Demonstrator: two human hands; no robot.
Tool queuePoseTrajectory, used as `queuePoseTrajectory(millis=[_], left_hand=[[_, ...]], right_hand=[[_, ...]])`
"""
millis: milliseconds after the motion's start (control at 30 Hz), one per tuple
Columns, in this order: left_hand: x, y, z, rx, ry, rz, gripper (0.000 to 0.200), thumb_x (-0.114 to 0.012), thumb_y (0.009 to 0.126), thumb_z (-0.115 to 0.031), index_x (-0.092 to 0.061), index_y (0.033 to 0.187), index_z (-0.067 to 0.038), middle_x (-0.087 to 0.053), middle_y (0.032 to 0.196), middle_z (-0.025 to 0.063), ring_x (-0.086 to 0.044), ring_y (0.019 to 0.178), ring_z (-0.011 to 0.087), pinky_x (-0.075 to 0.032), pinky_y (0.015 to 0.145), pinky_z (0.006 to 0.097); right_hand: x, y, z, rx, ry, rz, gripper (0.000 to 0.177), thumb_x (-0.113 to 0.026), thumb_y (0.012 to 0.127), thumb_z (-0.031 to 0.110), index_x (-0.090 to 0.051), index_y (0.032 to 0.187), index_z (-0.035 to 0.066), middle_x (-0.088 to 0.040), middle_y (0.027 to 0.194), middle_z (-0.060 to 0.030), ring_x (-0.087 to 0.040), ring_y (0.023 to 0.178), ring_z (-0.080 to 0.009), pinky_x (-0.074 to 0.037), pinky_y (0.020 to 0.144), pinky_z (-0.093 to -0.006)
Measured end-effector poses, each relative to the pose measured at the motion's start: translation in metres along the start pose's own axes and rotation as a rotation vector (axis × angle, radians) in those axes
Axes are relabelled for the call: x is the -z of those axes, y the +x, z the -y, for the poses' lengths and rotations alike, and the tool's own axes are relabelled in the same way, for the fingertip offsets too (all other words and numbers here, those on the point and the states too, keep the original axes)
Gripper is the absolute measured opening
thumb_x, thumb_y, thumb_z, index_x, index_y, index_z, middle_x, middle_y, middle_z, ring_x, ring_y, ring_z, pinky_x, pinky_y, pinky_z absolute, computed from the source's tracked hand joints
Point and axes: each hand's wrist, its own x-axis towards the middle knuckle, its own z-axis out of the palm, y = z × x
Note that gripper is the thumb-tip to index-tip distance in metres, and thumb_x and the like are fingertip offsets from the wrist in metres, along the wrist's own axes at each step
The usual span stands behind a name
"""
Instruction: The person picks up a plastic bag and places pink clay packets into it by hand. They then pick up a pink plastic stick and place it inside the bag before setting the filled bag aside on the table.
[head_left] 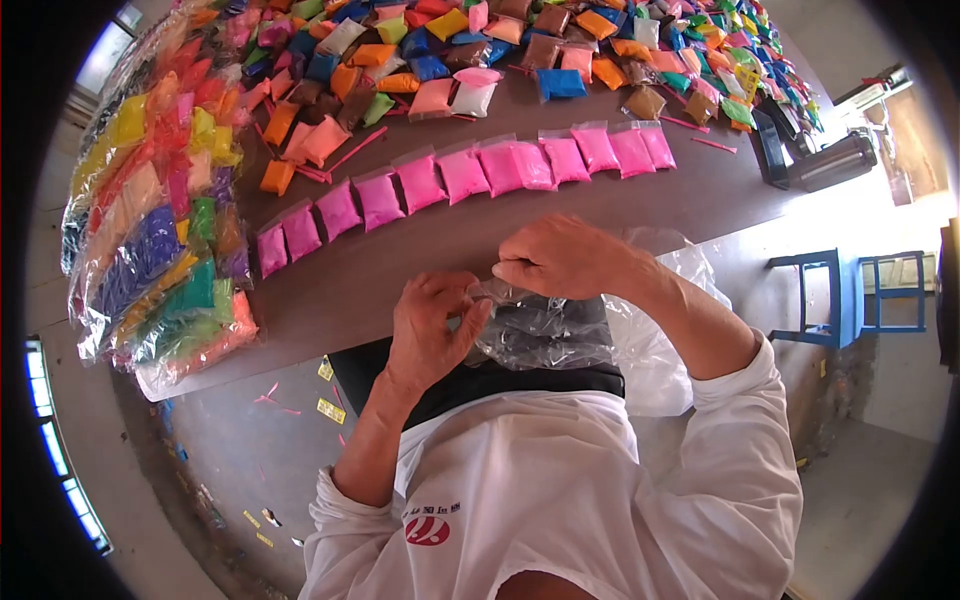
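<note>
Between my hands, at the table's near edge, a clear plastic bag (545, 325) hangs down over my lap. My left hand (432, 322) pinches the bag's upper left edge with thumb and fingers. Fingers curled, my right hand (565, 260) grips the top of the same bag a little higher and to the right; it is slightly blurred. Just beyond my hands, a curved row of small clear packets with pink contents (420, 183) lies across the table, shading from purplish pink at left to bright pink at right.
A large pile of small colored packets (430, 68) covers the table's far side. Clear bags of mixed packets (150, 230) are heaped at left. More clear plastic (655, 345) hangs at my right. A metal flask (838, 163) lies by the right edge; a blue stool (847, 298) stands beyond.
</note>
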Motion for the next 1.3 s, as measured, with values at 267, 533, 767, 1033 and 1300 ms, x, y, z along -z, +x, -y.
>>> queuePoseTrajectory(millis=[267, 533, 767, 1033, 1300], left_hand=[[0.01, 0.015, -0.013, 0.052, 0.028, 0.123, 0.022, -0.079, 0.083, -0.021, -0.065, 0.084, -0.004, -0.065, 0.118, 0.0171, -0.062, 0.108, 0.0392, -0.049, 0.093, 0.0483], [0.018, 0.019, -0.031, -0.033, 0.138, 0.243, 0.021, -0.079, 0.083, -0.018, -0.063, 0.084, -0.004, -0.063, 0.123, 0.0162, -0.059, 0.116, 0.039, -0.048, 0.097, 0.0474], [0.025, 0.019, -0.038, -0.008, 0.153, 0.266, 0.02, -0.076, 0.086, -0.02, -0.065, 0.09, -0.003, -0.062, 0.123, 0.0144, -0.058, 0.116, 0.0375, -0.048, 0.097, 0.0471], [0.019, 0.022, -0.049, -0.074, 0.217, 0.273, 0.013, -0.07, 0.09, -0.014, -0.068, 0.096, -0.003, -0.067, 0.114, 0.0126, -0.062, 0.106, 0.0357, -0.048, 0.094, 0.0467], [0.015, 0.015, -0.038, -0.085, 0.153, 0.149, 0.019, -0.063, 0.097, -0.017, -0.068, 0.1, 0.001, -0.071, 0.107, 0.0132, -0.064, 0.104, 0.0341, -0.048, 0.094, 0.0434]], right_hand=[[0.018, 0.0, 0.023, -0.064, -0.096, 0.103, 0.025, -0.058, 0.082, 0.021, -0.063, 0.068, 0.001, -0.062, 0.069, -0.0215, -0.061, 0.07, -0.0432, -0.048, 0.07, -0.0515], [0.021, 0.001, 0.025, -0.051, -0.167, 0.217, 0.025, -0.059, 0.079, 0.022, -0.068, 0.073, -0.001, -0.064, 0.073, -0.0246, -0.063, 0.074, -0.044, -0.049, 0.073, -0.0527], [0.023, 0.004, 0.034, 0.029, -0.186, 0.269, 0.025, -0.061, 0.078, 0.023, -0.069, 0.075, -0.001, -0.065, 0.075, -0.0247, -0.065, 0.077, -0.0432, -0.05, 0.073, -0.0523], [0.029, 0.013, 0.03, -0.041, -0.129, 0.377, 0.028, -0.057, 0.089, 0.027, -0.071, 0.084, 0.002, -0.067, 0.082, -0.0208, -0.065, 0.081, -0.0397, -0.051, 0.073, -0.0476], [0.055, -0.003, 0.01, -0.053, 0.045, 0.308, 0.029, -0.067, 0.09, 0.029, -0.07, 0.103, 0.003, -0.07, 0.088, -0.0103, -0.065, 0.078, -0.0249, -0.052, 0.073, -0.0379]])
